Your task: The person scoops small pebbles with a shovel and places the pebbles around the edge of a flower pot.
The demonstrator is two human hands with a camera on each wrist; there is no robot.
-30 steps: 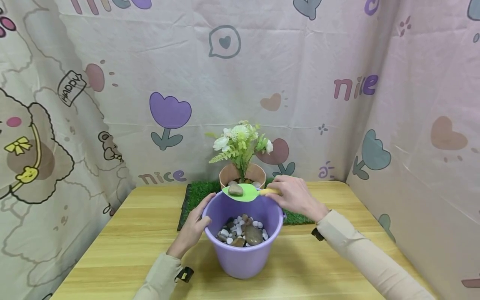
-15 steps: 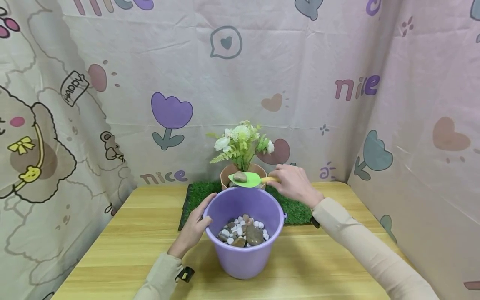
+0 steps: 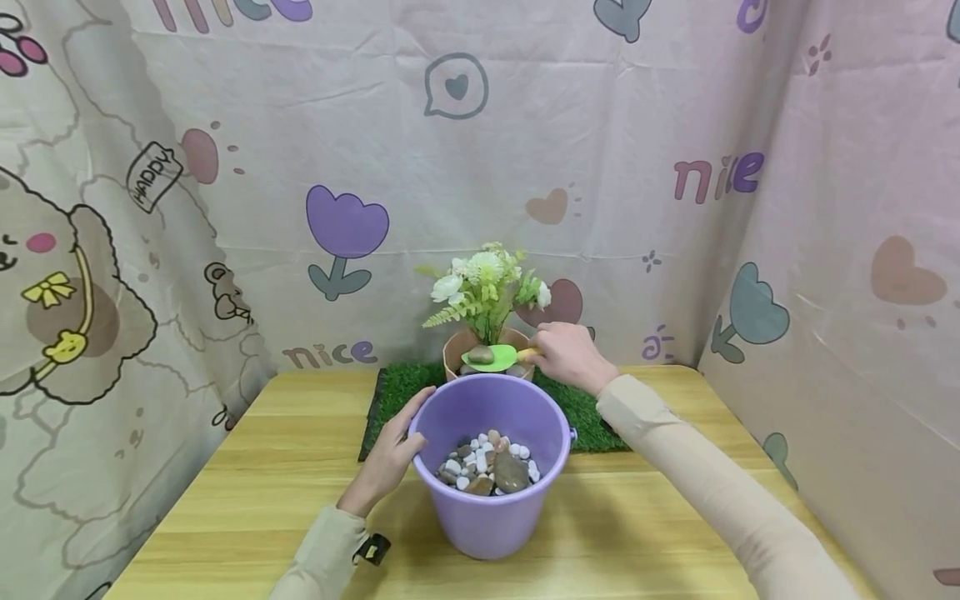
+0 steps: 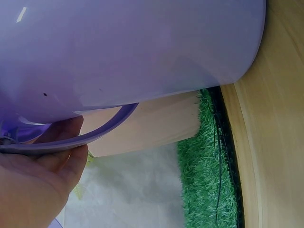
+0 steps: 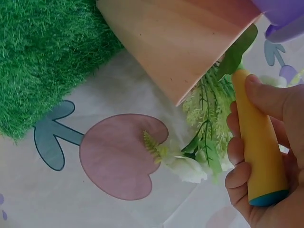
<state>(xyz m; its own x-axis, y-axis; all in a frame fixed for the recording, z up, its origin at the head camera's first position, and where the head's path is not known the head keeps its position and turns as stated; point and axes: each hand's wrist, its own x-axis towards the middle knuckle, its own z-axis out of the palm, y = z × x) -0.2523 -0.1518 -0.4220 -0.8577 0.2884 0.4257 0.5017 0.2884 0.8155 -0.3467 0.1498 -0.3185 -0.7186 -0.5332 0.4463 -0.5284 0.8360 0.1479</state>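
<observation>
A purple bucket stands on the table, with white and brown stones in its bottom. My left hand grips the bucket's left rim; in the left wrist view the fingers of the hand pass around the bucket's handle. My right hand holds the yellow handle of a small green shovel. One brown stone lies on its blade, over the opening of the peach flowerpot behind the bucket. White flowers with green leaves rise from that pot.
Under the flowerpot, a green artificial grass mat covers part of the wooden table. Printed cloth hangs behind the table and along both sides.
The right hand has carried the shovel and its stone away from above the bucket, back over the flowerpot. My left hand has stayed on the bucket's rim.
</observation>
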